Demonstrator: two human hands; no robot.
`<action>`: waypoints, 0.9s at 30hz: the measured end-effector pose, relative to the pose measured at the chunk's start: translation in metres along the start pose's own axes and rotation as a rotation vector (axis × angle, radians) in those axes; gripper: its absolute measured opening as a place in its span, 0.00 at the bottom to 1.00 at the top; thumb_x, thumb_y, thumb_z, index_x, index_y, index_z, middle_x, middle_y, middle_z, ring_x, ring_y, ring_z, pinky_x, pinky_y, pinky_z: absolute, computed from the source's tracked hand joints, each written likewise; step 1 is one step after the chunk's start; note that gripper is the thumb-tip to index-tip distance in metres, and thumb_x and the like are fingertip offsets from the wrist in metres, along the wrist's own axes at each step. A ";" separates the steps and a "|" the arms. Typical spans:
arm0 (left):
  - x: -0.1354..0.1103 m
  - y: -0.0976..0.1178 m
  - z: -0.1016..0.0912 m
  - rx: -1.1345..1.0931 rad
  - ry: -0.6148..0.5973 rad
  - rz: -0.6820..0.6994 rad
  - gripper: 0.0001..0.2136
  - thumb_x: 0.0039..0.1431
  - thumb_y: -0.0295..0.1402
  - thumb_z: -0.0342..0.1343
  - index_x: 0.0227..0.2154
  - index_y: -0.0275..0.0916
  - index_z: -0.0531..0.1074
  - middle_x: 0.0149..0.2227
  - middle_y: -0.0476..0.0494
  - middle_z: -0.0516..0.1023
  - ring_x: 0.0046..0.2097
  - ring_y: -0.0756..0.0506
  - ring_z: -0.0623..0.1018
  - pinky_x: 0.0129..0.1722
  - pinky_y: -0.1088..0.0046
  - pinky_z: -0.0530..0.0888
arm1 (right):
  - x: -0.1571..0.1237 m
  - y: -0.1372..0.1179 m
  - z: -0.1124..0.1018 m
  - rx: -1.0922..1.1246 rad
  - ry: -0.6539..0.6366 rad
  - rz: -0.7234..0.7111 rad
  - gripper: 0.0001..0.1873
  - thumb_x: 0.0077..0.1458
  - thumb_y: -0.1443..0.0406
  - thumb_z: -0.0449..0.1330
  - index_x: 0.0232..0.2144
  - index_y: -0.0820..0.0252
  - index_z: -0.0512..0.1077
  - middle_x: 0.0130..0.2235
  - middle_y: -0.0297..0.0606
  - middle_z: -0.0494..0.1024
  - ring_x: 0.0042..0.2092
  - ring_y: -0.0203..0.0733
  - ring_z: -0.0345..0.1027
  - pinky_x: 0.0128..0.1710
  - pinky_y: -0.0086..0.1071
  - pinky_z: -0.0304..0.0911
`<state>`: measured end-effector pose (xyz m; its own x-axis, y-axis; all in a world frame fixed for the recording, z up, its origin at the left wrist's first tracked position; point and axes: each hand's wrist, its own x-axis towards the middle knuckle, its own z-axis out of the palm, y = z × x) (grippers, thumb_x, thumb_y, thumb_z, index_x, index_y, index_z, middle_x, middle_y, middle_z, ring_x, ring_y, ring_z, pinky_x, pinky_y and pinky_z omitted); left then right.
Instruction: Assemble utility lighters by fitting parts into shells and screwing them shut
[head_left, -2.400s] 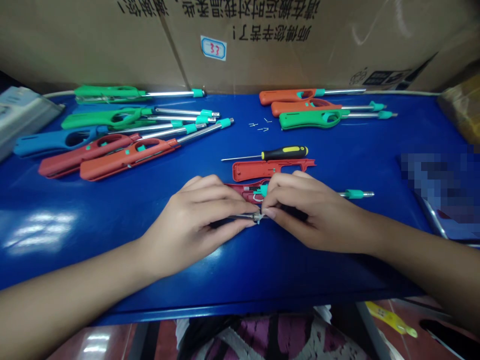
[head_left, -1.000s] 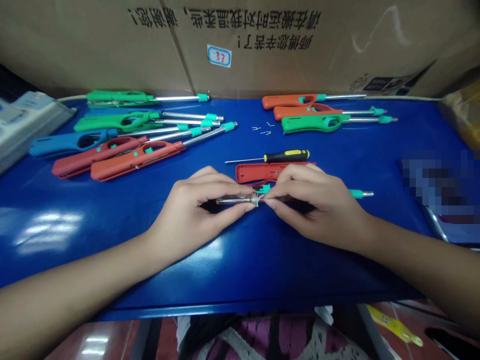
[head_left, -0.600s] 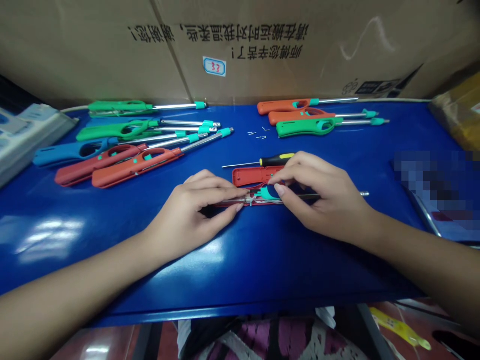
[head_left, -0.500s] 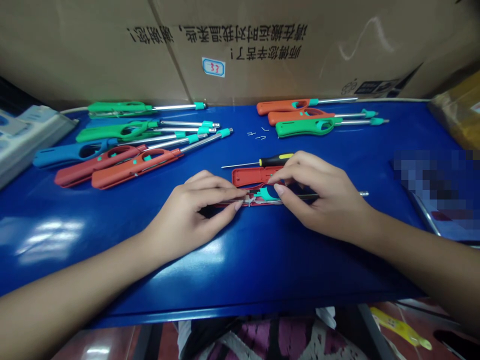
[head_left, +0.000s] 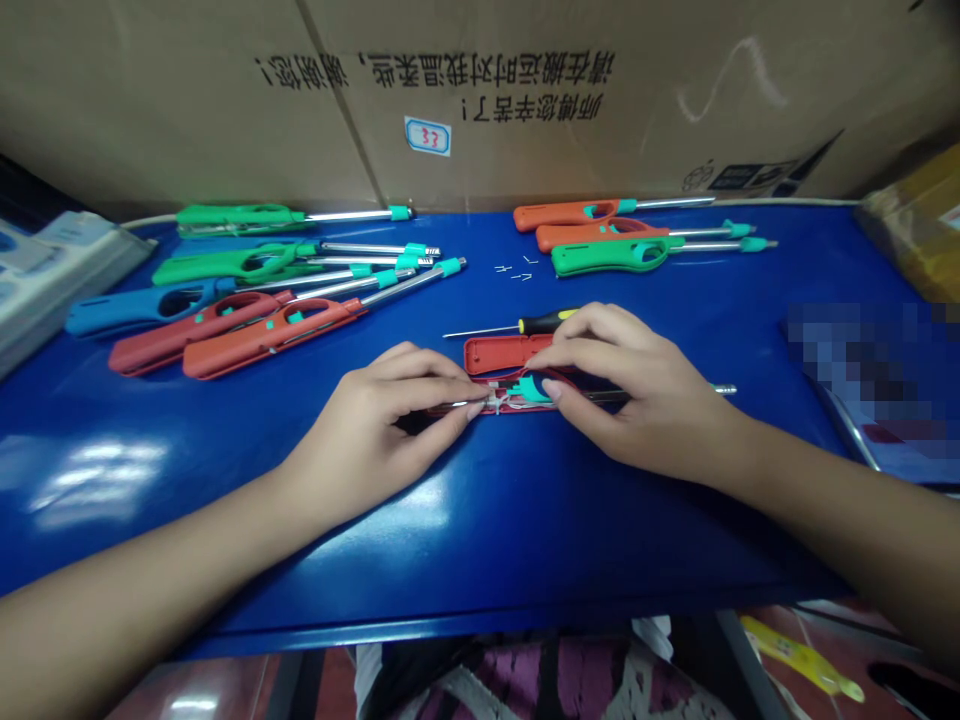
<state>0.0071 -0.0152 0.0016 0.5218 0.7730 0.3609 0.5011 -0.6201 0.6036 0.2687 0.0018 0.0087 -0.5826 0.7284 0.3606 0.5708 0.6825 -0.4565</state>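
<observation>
On the glossy blue tabletop, at an open red plastic shell, the left hand pinches a slim shiny tube while the right hand meets a teal plastic trigger, grip unclear, so a careless tug could loosen thin pale wires.

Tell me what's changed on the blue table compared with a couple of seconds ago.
The slim tube, earlier held on the near side of the open red casing, has moved forward to the casing. The left hand still grips it; the right hand has moved from its end to the turquoise piece. The screwdriver, loose screws and surrounding lighters stayed put.
</observation>
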 end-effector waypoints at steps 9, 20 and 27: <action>0.000 0.005 -0.002 0.000 0.038 -0.078 0.06 0.64 0.28 0.62 0.40 0.37 0.82 0.40 0.45 0.82 0.41 0.49 0.79 0.42 0.74 0.76 | -0.005 0.000 -0.004 -0.198 -0.163 -0.281 0.19 0.67 0.62 0.56 0.58 0.52 0.73 0.64 0.49 0.69 0.63 0.56 0.62 0.58 0.55 0.55; 0.003 0.005 -0.004 -0.035 0.012 -0.145 0.07 0.65 0.31 0.62 0.42 0.41 0.84 0.39 0.46 0.84 0.42 0.48 0.80 0.44 0.71 0.76 | -0.008 -0.003 -0.002 -0.233 -0.336 -0.262 0.25 0.70 0.59 0.52 0.67 0.53 0.63 0.72 0.52 0.56 0.72 0.55 0.50 0.67 0.58 0.47; 0.002 0.003 -0.005 -0.033 0.005 -0.120 0.07 0.65 0.31 0.62 0.42 0.39 0.83 0.40 0.45 0.83 0.42 0.47 0.80 0.45 0.71 0.76 | -0.009 0.000 -0.001 -0.213 -0.270 -0.231 0.24 0.69 0.60 0.53 0.65 0.53 0.67 0.74 0.53 0.52 0.71 0.59 0.51 0.66 0.61 0.48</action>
<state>0.0060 -0.0147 0.0078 0.4563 0.8420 0.2879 0.5366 -0.5185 0.6658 0.2747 -0.0044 0.0060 -0.8241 0.5318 0.1950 0.4976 0.8442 -0.1992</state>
